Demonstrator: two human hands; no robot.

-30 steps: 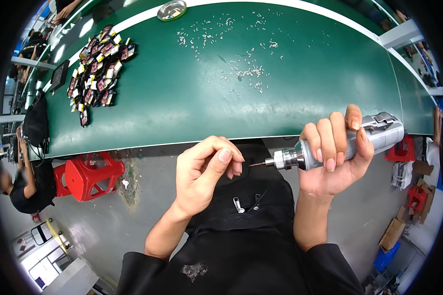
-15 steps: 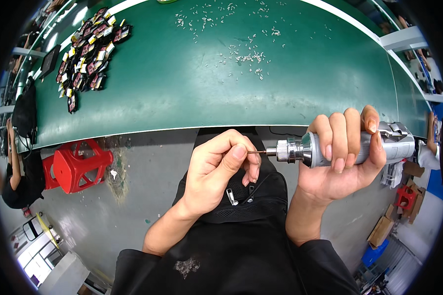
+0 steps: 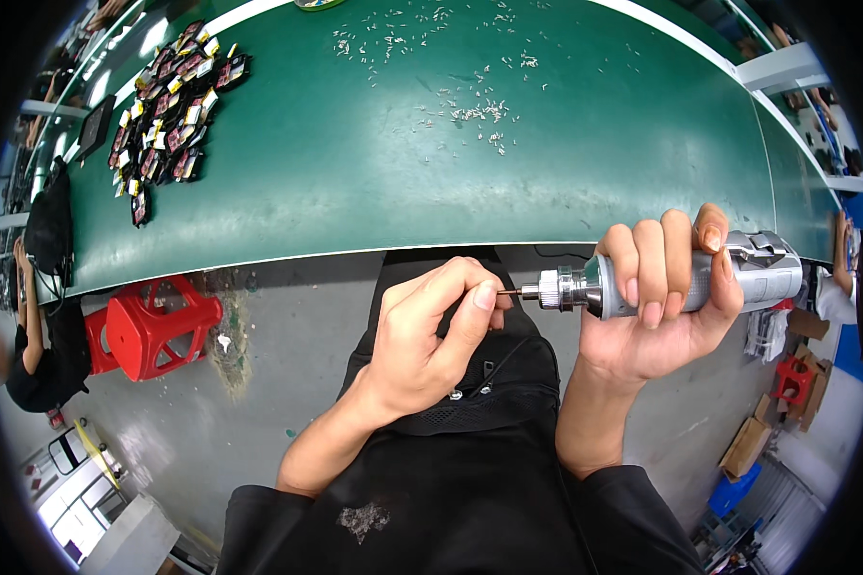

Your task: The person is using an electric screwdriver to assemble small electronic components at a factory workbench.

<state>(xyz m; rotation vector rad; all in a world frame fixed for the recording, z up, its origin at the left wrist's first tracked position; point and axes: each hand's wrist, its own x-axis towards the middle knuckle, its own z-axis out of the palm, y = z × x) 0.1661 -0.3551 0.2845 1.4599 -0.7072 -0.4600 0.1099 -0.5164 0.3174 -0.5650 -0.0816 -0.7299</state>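
Observation:
My right hand (image 3: 647,321) is wrapped around a grey electric screwdriver (image 3: 772,276), held level in front of my body with its silver chuck (image 3: 549,289) pointing left. A thin bit (image 3: 515,292) sticks out of the chuck. Thumb and fingers of my left hand (image 3: 417,345) pinch the bit close to the chuck; its tip is hidden inside them. Both hands are off the table, just short of its near edge. A black bag with zips (image 3: 451,414) lies behind and below my left hand.
On the green table (image 3: 307,182) many small pale pieces (image 3: 489,112) lie scattered. A pile of black packets with white and yellow tags (image 3: 168,120) sits at the far left. A red stool (image 3: 158,326) stands left; another person's arm (image 3: 31,307) shows beyond it. Cardboard boxes (image 3: 746,446) lie right.
My left hand has shifted slightly right along the bit, with its fingers curled in tighter. Less of the bit shows between it and the chuck. My right hand keeps its hold.

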